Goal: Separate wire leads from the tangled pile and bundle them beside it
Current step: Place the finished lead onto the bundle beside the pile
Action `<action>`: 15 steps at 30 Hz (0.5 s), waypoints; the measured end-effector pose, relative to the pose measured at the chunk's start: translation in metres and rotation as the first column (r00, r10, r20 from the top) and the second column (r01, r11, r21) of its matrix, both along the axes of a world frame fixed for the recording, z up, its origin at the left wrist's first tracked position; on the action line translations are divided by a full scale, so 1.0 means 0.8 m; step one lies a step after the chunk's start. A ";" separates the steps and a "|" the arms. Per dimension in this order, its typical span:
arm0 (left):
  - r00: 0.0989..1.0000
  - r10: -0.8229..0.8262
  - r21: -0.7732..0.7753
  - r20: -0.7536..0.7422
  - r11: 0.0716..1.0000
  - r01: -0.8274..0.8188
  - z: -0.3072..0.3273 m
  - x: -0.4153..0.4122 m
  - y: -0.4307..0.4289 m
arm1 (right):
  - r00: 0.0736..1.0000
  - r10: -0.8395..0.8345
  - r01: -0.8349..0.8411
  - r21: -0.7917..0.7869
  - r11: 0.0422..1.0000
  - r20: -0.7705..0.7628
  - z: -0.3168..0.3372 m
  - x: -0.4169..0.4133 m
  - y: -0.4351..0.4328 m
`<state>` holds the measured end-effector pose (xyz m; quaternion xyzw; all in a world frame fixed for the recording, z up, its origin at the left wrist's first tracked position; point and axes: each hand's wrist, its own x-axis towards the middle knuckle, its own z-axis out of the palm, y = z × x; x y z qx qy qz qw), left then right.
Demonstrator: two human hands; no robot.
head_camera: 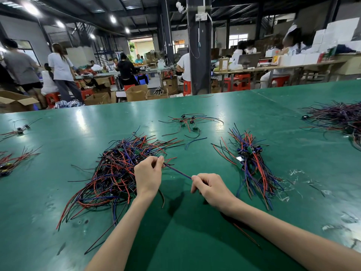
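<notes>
- Dragging: the wire lead (pixel 176 171) runs straight between both hands. The left hand hides its far end, so I cannot tell whether that end is free of the tangled pile (pixel 117 173). If it is caught, a hard pull would likely haul neighbouring red and blue leads and their small boards out with it.
- Snagging: a connector hooked in the tangle could strain the lead if it is yanked rather than eased out.
- Scattering: loose ends from the pile spread over the green desk (pixel 58 130) beside the left forearm, and a sweeping arm could push them about.
- Left hand (pixel 149 173): at the pile's right edge, back of the hand toward the camera, its grip pinched on the lead between thumb and fingertips.
- Right hand (pixel 209 185): near the left hand, knuckles up, its grip curled round the lead's near end.
- The bundle (pixel 252 163) of sorted leads lies to the right of the right hand, well apart from the pile.
</notes>
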<state>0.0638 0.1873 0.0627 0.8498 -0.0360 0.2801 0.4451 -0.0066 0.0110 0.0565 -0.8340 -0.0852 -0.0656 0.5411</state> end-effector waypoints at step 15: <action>0.850 -0.435 -0.909 -0.298 0.400 -0.114 0.023 0.001 0.000 | 1.000 0.018 -0.018 -0.002 1.000 -0.004 -0.001 0.001 -0.001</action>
